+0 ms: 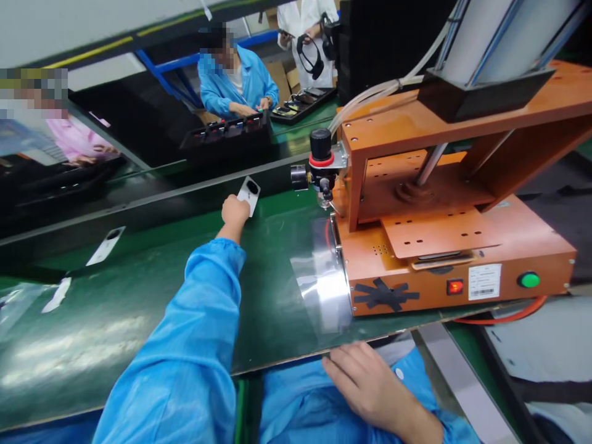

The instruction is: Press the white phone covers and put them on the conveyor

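Observation:
At the far side of the green bench, my left hand (235,211) is closed on a white phone back cover (250,196) with a dark camera oval near its top. The cover stands tilted close to the black rail. Its lower part is hidden by my fingers. My right hand (365,382) rests palm down at the front edge of the bench, fingers stretched out and holding nothing. A second white phone back cover (106,245) lies farther left on the green bench (277,277).
An orange press (393,271) with a lit red switch and a green button stands at the right. Clear plastic sheets (324,283) lie beside it. A black rail (152,203) runs along the back. Beyond it, a person in blue (240,80) works at a black tray.

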`<state>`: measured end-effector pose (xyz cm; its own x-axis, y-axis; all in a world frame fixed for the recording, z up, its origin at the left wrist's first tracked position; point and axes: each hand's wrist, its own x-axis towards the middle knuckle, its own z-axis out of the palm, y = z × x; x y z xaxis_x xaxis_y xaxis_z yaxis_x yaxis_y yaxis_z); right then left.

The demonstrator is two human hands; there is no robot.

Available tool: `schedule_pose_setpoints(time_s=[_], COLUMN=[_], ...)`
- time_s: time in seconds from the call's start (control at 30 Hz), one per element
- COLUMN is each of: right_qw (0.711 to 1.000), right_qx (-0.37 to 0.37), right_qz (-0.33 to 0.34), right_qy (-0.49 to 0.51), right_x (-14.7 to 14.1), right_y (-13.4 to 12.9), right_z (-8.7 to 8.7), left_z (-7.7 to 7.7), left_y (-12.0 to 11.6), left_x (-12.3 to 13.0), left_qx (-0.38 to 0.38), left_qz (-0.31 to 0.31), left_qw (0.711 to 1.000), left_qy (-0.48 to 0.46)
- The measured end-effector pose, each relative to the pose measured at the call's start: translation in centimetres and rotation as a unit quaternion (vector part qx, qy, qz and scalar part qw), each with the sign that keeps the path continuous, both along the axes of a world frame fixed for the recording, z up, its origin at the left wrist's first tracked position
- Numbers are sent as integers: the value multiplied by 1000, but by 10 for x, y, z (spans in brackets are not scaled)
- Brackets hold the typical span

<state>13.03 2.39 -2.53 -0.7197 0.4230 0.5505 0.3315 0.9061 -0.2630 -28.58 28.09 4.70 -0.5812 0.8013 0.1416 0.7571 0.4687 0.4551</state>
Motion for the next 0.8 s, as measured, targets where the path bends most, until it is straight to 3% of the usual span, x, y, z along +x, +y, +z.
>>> schedule_pose_setpoints(time_s=[0.1,0.27,0.37,0.47,0.6,0.7,0.8], right_qw=[1000,1000,998,998,999,996,988], right_qx=[1,-5,-7,-14,-37,-72,-129], right_qz=[21,-10,-12,-6,6,53,61], right_qy=[-3,-28,-58,-60,-34,4,56], right_x=[-12,-14,-18,-21,-20,-16,-18], right_y=[5,3,3,3,0,0,8], right_z=[-5,-25,-27,-23,-19,-15,-2], left_z=[-15,-51,-57,-53,-55,-59,-61], left_y=[-58,-187,-229,-229,-199,-186,-190], left_x=[11,32,55,90,131,140,135], left_qx=[30,30,64,111,67,24,9], left_qz=[10,25,-12,-83,-225,-277,-296], left_qw=[999,997,997,980,968,958,954], left_qy=[-12,-63,51,142,91,65,49])
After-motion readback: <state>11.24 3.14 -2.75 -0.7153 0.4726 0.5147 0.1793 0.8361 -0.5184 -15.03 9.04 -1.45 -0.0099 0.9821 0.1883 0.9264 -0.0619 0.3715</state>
